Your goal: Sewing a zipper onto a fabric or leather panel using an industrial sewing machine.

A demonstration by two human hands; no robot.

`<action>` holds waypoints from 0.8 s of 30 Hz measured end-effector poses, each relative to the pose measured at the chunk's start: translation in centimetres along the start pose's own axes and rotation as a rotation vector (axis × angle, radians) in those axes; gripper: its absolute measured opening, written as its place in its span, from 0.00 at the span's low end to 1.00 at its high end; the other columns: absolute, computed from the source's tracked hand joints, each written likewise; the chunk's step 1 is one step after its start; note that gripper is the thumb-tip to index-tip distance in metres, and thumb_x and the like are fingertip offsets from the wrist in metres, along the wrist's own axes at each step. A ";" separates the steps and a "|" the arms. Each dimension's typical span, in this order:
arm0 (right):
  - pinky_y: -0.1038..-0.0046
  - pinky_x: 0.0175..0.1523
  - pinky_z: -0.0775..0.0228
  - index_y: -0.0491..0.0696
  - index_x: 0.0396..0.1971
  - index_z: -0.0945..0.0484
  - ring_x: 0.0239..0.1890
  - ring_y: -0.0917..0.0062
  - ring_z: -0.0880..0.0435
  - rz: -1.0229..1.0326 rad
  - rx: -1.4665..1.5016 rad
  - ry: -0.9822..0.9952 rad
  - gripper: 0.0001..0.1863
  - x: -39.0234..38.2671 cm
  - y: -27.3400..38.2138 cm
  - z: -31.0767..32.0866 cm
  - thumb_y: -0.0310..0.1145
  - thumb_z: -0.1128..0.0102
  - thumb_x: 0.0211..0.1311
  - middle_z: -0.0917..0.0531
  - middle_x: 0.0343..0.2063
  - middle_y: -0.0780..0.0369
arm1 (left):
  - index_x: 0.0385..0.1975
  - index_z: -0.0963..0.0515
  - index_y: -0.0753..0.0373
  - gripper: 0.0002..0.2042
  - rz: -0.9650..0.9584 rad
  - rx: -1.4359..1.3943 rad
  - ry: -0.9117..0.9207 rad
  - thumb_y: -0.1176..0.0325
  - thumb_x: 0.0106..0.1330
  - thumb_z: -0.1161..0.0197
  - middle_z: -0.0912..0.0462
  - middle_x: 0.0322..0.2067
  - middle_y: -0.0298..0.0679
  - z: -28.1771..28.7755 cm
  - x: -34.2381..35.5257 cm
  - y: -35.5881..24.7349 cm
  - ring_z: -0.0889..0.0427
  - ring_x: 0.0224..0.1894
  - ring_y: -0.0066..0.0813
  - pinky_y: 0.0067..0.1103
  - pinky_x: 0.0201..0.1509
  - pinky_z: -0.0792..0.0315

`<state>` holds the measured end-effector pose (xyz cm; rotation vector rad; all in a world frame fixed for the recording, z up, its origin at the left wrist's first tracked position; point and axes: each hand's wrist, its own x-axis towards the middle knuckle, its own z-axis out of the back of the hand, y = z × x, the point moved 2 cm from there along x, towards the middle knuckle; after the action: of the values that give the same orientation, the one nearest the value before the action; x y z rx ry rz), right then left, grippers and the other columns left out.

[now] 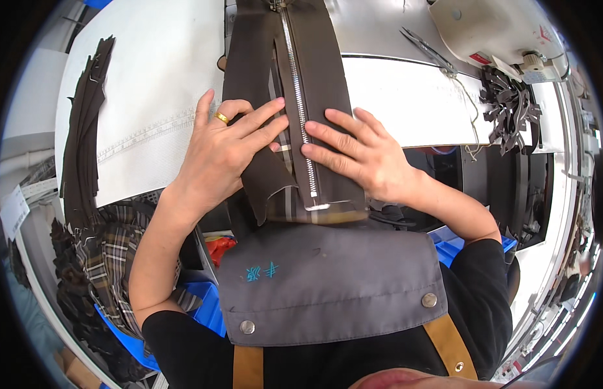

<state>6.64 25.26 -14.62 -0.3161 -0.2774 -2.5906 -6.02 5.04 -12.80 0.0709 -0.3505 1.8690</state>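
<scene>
A long dark brown fabric piece (330,78) runs up and down in front of me, with a silver metal zipper (295,78) along it. My left hand (227,149), a gold ring on one finger, has its thumb tip showing below the fabric's left flap (266,175) and its fingers on top, gripping it. Plaid lining (285,152) shows in the gap beside the zipper. Flat on the fabric right of the zipper rests my right hand (366,152), fingers spread, their tips at the teeth; its thumb is hidden. The fabric's near end looks blurred.
Dark fabric strips (84,129) hang over the white table's (146,84) left side, by plaid cloth (123,240). Tweezers (428,48) lie beyond my right hand, near a sewing machine head (496,29) and bunched dark scraps (512,107). Blue bins (210,308) stand below.
</scene>
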 end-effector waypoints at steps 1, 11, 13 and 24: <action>0.55 0.68 0.43 0.54 0.61 0.29 0.68 0.62 0.37 -0.012 -0.027 0.121 0.36 0.2 0.3 0.8 0.28 0.37 0.45 0.35 0.67 0.62 | 0.50 0.22 0.57 0.25 -0.017 -0.012 -0.009 0.79 0.47 0.34 0.25 0.57 0.27 0.0 0.0 0.0 0.27 0.52 0.33 0.51 0.66 0.46; 0.60 0.61 0.35 0.51 0.54 0.24 0.59 0.62 0.29 -0.019 0.150 -0.040 0.25 3.0 -2.7 1.6 0.47 0.39 0.60 0.26 0.59 0.61 | 0.51 0.20 0.50 0.22 0.002 0.014 0.065 0.74 0.54 0.34 0.26 0.59 0.27 0.0 0.0 0.1 0.27 0.51 0.32 0.54 0.68 0.52; 0.60 0.61 0.35 0.51 0.55 0.24 0.59 0.63 0.29 -0.018 0.109 -0.033 0.25 2.5 -2.9 0.3 0.47 0.38 0.60 0.26 0.59 0.62 | 0.52 0.21 0.47 0.25 0.006 -0.034 0.032 0.75 0.51 0.34 0.27 0.60 0.27 0.1 0.0 0.0 0.27 0.51 0.32 0.56 0.67 0.53; 0.58 0.62 0.36 0.50 0.55 0.24 0.60 0.64 0.29 -0.025 0.111 -0.031 0.26 2.6 -2.3 0.1 0.45 0.37 0.58 0.27 0.61 0.63 | 0.48 0.20 0.49 0.22 -0.049 0.026 0.011 0.75 0.51 0.34 0.25 0.54 0.28 0.1 0.2 0.0 0.26 0.51 0.30 0.54 0.67 0.48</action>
<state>3.34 26.06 -14.12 -0.3145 -0.4363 -2.5848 -6.09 5.23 -12.60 0.0861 -0.3136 1.8250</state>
